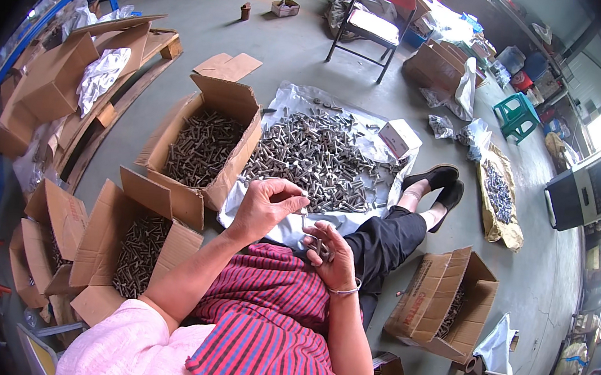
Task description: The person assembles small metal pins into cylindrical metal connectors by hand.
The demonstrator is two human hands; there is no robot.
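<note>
Fingers first: on the left hand I see the fingers curled in and pinched together at the tips, though whatever sits between them is too small for me to tell. The right hand is cupped, palm up, its fingers bent around a few small metal bolts, with a thin bangle on the wrist. Both hands hover above the lap, over a red striped apron, the left a little higher and just apart from the right. Right in front of them I have the big heap of grey bolts spread on a white plastic sheet on the concrete floor. A small white box sits at the heap's far right edge. Left of the heap stands an open cardboard box filled with dark bolts, and nearer to me another open carton with the same. To the right, beyond the black-trousered leg and black shoes, a carton lies tipped on its side. Farther back I see a folding chair and a green stool.
</note>
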